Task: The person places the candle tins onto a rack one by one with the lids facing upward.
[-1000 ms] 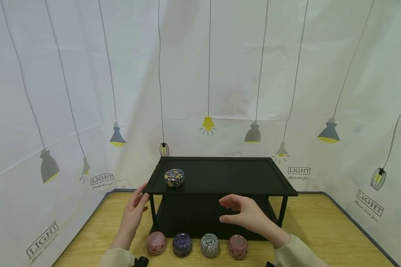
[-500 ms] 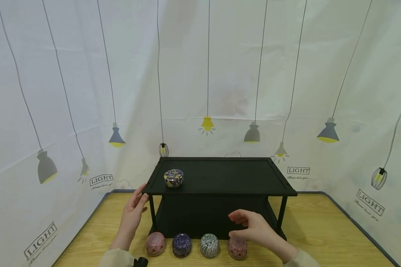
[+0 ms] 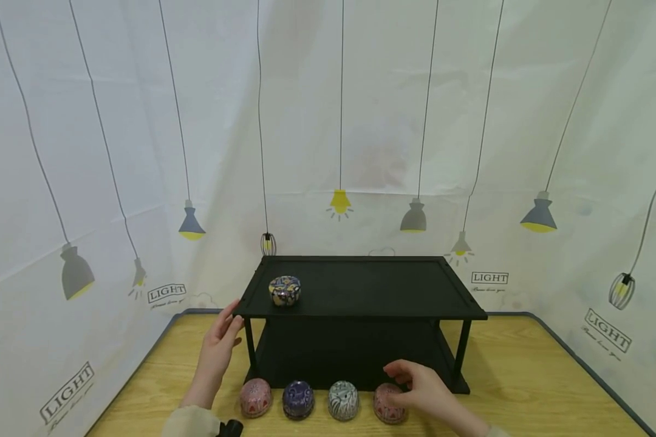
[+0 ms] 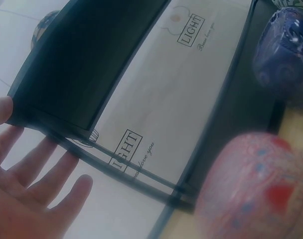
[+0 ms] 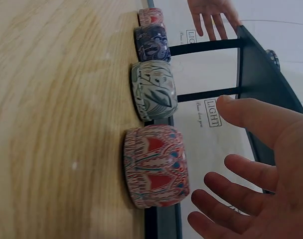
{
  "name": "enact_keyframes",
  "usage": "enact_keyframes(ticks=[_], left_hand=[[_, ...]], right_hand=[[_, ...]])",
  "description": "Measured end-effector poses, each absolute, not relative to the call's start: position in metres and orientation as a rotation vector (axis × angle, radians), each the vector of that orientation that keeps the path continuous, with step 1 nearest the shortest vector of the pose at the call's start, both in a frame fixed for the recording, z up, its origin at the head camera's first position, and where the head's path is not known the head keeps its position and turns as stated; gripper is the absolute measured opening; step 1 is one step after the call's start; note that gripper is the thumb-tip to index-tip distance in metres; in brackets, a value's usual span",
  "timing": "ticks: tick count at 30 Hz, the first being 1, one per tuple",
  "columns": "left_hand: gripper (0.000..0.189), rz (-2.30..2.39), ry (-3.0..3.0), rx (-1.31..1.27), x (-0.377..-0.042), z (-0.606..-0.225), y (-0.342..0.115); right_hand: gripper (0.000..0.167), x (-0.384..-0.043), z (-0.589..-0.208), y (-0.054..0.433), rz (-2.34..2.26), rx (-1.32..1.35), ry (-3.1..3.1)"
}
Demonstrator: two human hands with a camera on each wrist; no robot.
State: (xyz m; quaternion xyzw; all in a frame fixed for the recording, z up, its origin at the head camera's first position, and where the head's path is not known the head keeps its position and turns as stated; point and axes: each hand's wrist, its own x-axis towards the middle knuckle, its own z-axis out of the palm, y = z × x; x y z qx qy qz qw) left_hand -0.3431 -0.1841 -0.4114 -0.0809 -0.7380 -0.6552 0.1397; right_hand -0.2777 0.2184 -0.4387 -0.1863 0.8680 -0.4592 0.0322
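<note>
Along the front of a black two-tier shelf (image 3: 355, 285) stand several small round patterned tins. A red-and-pink tin (image 3: 388, 403) is the rightmost. My right hand (image 3: 423, 388) is over it, fingers spread and relaxed; in the right wrist view they are apart from that tin (image 5: 156, 167). To its left are a grey-white tin (image 3: 342, 400), a dark purple tin (image 3: 297, 399) and another pink tin (image 3: 256, 397). My left hand (image 3: 218, 346) rests its extended fingertips at the left front corner of the shelf's upper board. A yellow-and-blue tin (image 3: 285, 291) sits on that board's left part.
The shelf stands on a wood-grain table (image 3: 525, 364), its thin black posts (image 3: 461, 346) at the corners. A white backdrop (image 3: 382, 121) printed with lamps surrounds the table at the back and sides.
My right hand has come down and slightly right, from in front of the shelf to the rightmost red-and-pink tin. My left hand has stayed at the shelf corner, and the tins have not moved.
</note>
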Motion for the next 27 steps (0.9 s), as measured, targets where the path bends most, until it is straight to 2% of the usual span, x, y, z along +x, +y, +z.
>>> enact_keyframes(ticks=[16,27], left_hand=[[0.054,-1.907,-2.134,-0.242,-0.342,-0.411,-0.185],[0.056,-1.923,-2.145,-0.222,-0.341,-0.409,-0.185]], right_hand=[[0.051,-0.284,-0.462,0.222,-1.468,-0.473,2.596],[0.061,-0.282,-0.47,0.22,-1.474,-0.46,2.577]])
